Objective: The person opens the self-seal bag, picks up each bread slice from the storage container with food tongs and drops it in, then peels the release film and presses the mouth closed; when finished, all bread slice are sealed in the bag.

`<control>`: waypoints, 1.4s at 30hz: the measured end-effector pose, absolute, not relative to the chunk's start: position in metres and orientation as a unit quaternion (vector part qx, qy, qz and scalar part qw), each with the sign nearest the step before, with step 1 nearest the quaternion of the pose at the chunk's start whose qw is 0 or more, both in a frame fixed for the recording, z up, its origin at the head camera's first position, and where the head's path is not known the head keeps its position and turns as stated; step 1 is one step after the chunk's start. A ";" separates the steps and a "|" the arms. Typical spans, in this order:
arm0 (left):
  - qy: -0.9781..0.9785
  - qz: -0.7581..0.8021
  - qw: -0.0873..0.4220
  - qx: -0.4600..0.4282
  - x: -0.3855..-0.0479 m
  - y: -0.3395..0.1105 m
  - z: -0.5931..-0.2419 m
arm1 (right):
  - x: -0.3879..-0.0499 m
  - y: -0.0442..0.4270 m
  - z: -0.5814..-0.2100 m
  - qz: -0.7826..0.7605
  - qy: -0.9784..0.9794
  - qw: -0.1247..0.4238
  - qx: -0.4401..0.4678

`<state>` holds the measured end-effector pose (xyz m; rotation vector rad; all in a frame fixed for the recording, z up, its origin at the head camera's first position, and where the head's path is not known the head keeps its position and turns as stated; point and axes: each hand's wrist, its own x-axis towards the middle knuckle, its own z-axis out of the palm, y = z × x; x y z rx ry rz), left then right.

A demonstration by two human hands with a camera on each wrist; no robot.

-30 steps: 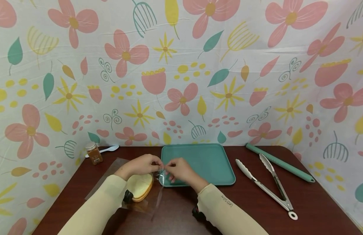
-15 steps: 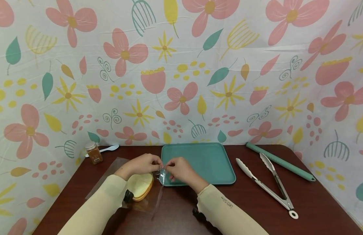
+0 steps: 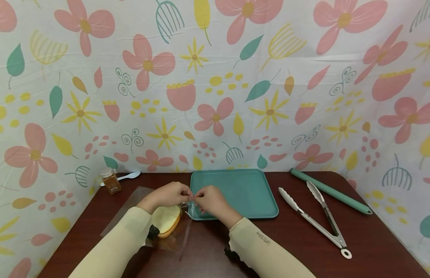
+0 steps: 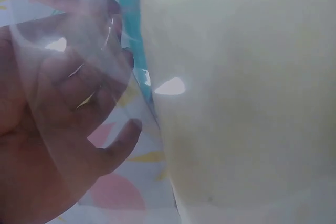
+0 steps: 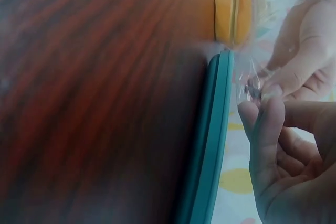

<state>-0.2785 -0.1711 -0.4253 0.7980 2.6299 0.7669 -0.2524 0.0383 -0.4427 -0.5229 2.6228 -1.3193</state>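
A clear plastic bag (image 3: 178, 247) lies on the table around a stack of pale round slices (image 3: 166, 218) with orange edges, which look like bread. At the bag's right side my left hand (image 3: 169, 194) pinches the film between thumb and fingers. Right beside it, my right hand (image 3: 213, 201) pinches the same edge, and the fingertips of both hands nearly meet. In the right wrist view the clear film (image 5: 247, 85) bunches at the fingertips. The left wrist view shows fingers seen through film, with a pale slice (image 4: 241, 98) filling the right half.
A teal tray (image 3: 240, 193) lies just behind and right of the hands. Metal tongs (image 3: 319, 224) with pale tips stand spread at the right, near a green stick-like tool (image 3: 334, 192). Back left are a spice jar (image 3: 111, 181) and a white spoon (image 3: 129, 176). Patterned cloth (image 3: 215, 77) hangs behind.
My right hand has shifted slightly left, closer to the left hand, and its lower fingers have drawn in at the film. My left hand stays nearly still; the bag and slices lie where they were.
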 end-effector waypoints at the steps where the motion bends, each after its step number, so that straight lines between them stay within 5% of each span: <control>1: 0.913 0.264 0.143 0.276 -0.278 -0.171 -0.425 | -0.251 0.037 -0.443 -0.435 0.881 0.073 -0.171; 15: 0.914 0.253 0.121 0.292 -0.276 -0.171 -0.422 | -0.249 0.010 -0.449 -0.391 0.913 -0.004 -0.112; 28: 0.905 0.310 0.151 0.248 -0.278 -0.181 -0.425 | -0.251 0.022 -0.449 -0.514 0.851 0.081 -0.074; 42: 0.914 0.303 0.140 0.231 -0.279 -0.182 -0.423 | -0.252 0.032 -0.449 -0.578 0.808 0.101 -0.051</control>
